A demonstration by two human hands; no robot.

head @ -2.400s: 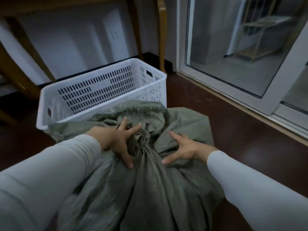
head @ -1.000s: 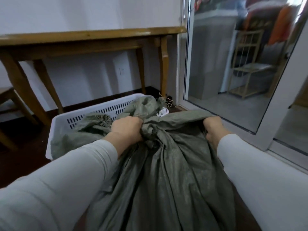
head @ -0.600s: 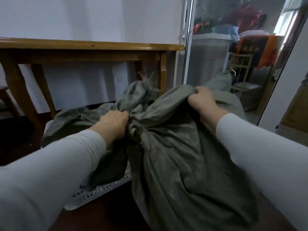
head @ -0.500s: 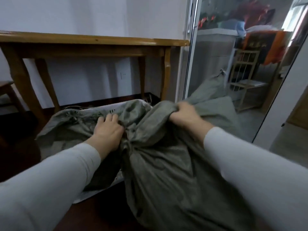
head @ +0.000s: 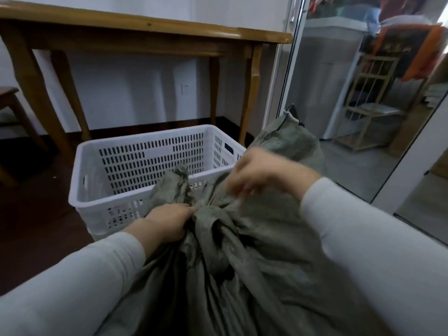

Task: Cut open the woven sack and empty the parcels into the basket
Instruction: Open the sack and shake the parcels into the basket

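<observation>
Head-camera footage looked down over a grey-green woven sack (head: 254, 275) bunched in front of the person, its gathered neck lying against the near rim of a white slotted basket (head: 116, 200) that stood on the dark floor under a wooden table (head: 145, 27). The left hand (head: 167, 224) was closed tight on the fabric just beside the knot. The right hand (head: 264, 173) hovered above the neck, so smeared by motion that I could not tell whether its fingers were spread or pinching cloth. From where I stood the basket looked empty, and no parcels showed; whatever the sack held was hidden inside it. No knife or scissors was in sight either.

The trouble I expected was simple. With the neck tied and only one sure hold, a hard pull could drag the light basket across the floor or tip it. And if the sack opened while its mouth sat outside the rim, the parcels would likely spill onto the boards instead.
</observation>
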